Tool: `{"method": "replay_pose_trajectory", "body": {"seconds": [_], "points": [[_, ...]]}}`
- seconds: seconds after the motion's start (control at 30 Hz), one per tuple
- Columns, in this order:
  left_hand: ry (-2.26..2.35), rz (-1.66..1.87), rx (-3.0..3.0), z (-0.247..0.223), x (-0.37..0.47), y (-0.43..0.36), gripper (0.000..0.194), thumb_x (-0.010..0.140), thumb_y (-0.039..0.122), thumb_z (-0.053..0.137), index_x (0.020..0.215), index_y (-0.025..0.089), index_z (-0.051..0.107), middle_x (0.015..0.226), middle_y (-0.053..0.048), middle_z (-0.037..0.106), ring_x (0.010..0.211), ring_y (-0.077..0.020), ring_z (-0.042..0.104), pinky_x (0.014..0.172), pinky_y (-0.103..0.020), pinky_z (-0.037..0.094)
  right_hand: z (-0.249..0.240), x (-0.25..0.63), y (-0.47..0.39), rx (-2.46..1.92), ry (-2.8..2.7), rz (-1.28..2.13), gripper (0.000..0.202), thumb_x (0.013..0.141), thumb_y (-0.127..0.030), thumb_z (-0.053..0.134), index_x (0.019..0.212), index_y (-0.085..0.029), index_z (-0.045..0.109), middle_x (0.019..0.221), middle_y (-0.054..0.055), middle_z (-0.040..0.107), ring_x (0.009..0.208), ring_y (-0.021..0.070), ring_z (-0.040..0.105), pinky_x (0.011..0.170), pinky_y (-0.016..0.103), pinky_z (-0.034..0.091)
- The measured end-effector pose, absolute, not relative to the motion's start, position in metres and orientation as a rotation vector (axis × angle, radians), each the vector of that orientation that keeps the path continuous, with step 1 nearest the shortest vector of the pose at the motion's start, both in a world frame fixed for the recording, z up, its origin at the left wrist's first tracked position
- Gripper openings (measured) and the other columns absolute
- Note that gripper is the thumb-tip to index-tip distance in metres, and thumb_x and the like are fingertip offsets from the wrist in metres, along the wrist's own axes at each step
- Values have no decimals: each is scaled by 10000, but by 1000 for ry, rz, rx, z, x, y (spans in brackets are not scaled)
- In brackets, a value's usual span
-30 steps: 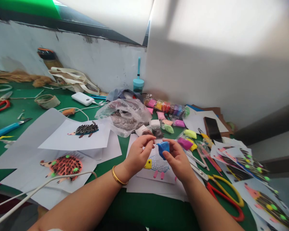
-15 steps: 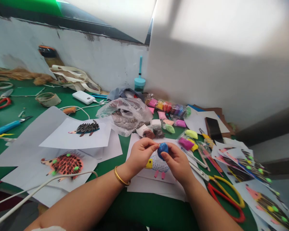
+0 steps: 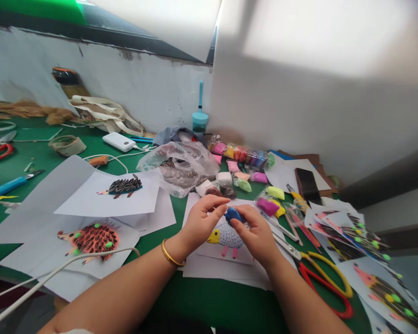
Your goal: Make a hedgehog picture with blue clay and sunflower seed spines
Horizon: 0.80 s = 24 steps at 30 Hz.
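A lump of blue clay (image 3: 234, 215) is between the thumb and fingers of my right hand (image 3: 256, 232), above the sheet. My left hand (image 3: 204, 220), with a gold bangle (image 3: 170, 254) at the wrist, is just left of the clay. Its thumb and fingertips point at the lump, and whether they hold a small bit cannot be made out. Under both hands lies a paper with a drawn animal (image 3: 226, 237) that has a yellow face, a scaly blue-outlined body and pink feet. The hands cover its upper part.
Large scissors (image 3: 325, 278) lie right of the paper. Hedgehog pictures (image 3: 94, 239) spread left and right. Behind are a clear plastic bag (image 3: 183, 167), packets of coloured clay (image 3: 268, 206), a phone (image 3: 307, 185) and a power bank (image 3: 119, 142). A white cable (image 3: 55, 273) crosses the left front.
My left fingertips have come slightly away from the blue clay and opened a little. The clay is tilted and lower in my right fingers. The whole view has shifted slightly.
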<state>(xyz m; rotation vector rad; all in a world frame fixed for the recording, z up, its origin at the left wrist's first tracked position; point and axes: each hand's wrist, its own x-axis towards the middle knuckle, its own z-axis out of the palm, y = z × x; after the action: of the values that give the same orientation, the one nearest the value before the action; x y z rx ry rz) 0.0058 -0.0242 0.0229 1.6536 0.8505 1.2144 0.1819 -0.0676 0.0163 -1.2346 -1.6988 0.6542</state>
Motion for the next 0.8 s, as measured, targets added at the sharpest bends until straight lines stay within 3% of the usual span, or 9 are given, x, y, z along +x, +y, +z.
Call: {"method": "replay_pose_trajectory", "body": {"seconds": [0.4,0.6,0.8], "points": [[747,1159,2042,18,5,-27,191,926,226,577,1033,198,732,959,-64,608,916,-164,597,836,-309,503,13,181,-68,-1206,-1673,751,218,935,-382,571,1047,-242,695,1059,73,680,1014,245,614,908,415,477],[841,1267,1830,20,5,-24,115,899,203,609,952,189,710,901,-42,665,856,-156,615,794,-296,507,8,185,-68,-1297,-1510,882,516,851,-426,682,1315,-251,540,975,36,630,882,209,613,808,391,522],[827,1223,1909,19,4,-21,135,894,208,613,974,189,721,916,-47,677,866,-163,617,786,-302,508,8,186,-68,-1327,-1622,731,549,840,-375,693,1343,-249,513,965,28,633,862,193,599,816,379,500]]}}
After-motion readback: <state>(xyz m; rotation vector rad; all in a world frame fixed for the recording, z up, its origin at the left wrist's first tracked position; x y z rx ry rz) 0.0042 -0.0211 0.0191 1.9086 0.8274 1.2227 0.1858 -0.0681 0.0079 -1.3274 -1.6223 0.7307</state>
